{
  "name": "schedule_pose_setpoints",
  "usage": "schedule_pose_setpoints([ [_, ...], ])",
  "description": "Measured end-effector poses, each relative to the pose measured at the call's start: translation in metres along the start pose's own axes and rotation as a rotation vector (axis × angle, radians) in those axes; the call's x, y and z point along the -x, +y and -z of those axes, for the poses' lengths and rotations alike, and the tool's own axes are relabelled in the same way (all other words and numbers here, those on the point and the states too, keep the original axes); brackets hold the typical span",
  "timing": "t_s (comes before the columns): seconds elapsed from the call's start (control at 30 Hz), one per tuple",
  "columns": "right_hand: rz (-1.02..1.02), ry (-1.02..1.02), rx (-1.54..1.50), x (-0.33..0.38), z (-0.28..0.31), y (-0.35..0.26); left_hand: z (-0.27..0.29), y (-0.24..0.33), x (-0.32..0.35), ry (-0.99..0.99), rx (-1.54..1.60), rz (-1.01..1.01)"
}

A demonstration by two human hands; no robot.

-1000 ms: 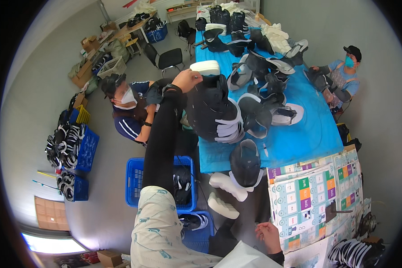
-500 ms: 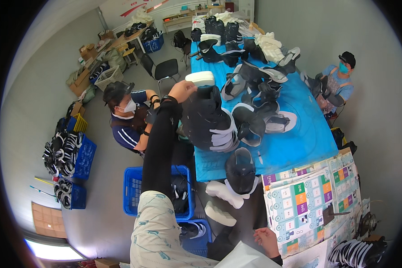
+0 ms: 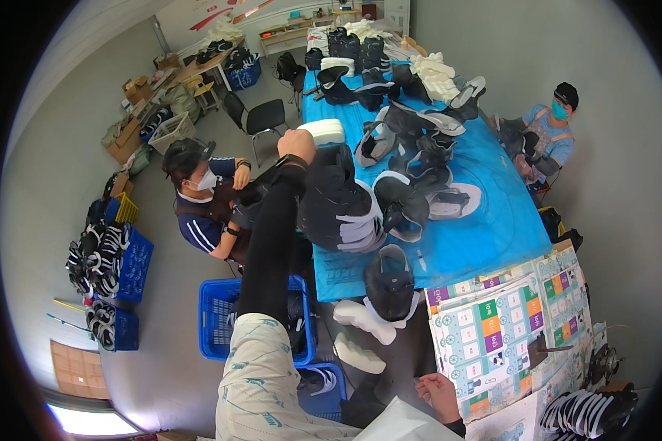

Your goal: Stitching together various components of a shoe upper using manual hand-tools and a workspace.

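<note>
My left hand (image 3: 296,145) reaches far forward over the left edge of the blue-covered table. Its fingers are curled beside a tall stack of black shoe uppers (image 3: 336,209) with grey-white strips; what they hold, if anything, is hidden. Just beyond it lies a block of white shoe soles (image 3: 322,132). My right hand (image 3: 440,397) hangs low, left of the paper sheets, fingers loosely bent and apart, with nothing visible in it. Between the hands, a black shoe upper (image 3: 390,285) sits at the table's near edge. White soles (image 3: 365,323) lie below it.
More black uppers (image 3: 401,206) crowd the blue table (image 3: 485,235). Printed sheets (image 3: 493,331) are stacked at near right. Blue baskets (image 3: 215,323) stand below my left arm. One masked person (image 3: 206,198) handles a dark piece at left; another (image 3: 548,140) sits at right.
My left hand's fingers have curled in beside the upper stack. The person at left has raised a hand and shifted the dark piece. My right hand has stayed put.
</note>
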State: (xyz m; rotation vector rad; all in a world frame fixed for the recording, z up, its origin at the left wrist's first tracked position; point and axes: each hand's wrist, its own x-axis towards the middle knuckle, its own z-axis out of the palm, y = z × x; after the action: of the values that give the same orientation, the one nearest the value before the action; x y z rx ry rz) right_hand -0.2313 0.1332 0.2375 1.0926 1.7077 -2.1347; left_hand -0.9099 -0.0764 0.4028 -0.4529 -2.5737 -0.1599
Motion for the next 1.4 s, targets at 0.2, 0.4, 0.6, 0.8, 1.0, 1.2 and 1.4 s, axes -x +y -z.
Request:
schedule_pose_setpoints([
  [0.2,-0.005,-0.001,-0.017,-0.002,0.003,-0.002,-0.001,0.013,-0.003,0.022,-0.102,0.025],
  [0.4,0.003,-0.008,-0.013,0.001,0.009,0.004,0.023,0.03,0.018,0.22,0.091,0.018],
  [0.6,0.014,-0.022,-0.024,0.01,0.015,0.013,0.049,0.053,0.138,0.415,0.795,0.03],
  [0.8,0.01,-0.066,0.021,0.029,0.028,0.038,0.071,0.047,0.358,-0.617,1.807,0.551],
  [1.0,0.036,-0.158,0.074,0.063,0.042,0.086,0.143,0.052,0.513,-0.045,0.412,-0.061],
  [1.2,0.099,-0.289,0.113,0.125,0.084,0.179,0.216,0.112,0.654,-0.245,1.041,0.196],
  [1.4,0.143,-0.358,0.599,0.16,0.161,0.369,0.204,0.186,0.848,-0.721,0.692,0.008],
])
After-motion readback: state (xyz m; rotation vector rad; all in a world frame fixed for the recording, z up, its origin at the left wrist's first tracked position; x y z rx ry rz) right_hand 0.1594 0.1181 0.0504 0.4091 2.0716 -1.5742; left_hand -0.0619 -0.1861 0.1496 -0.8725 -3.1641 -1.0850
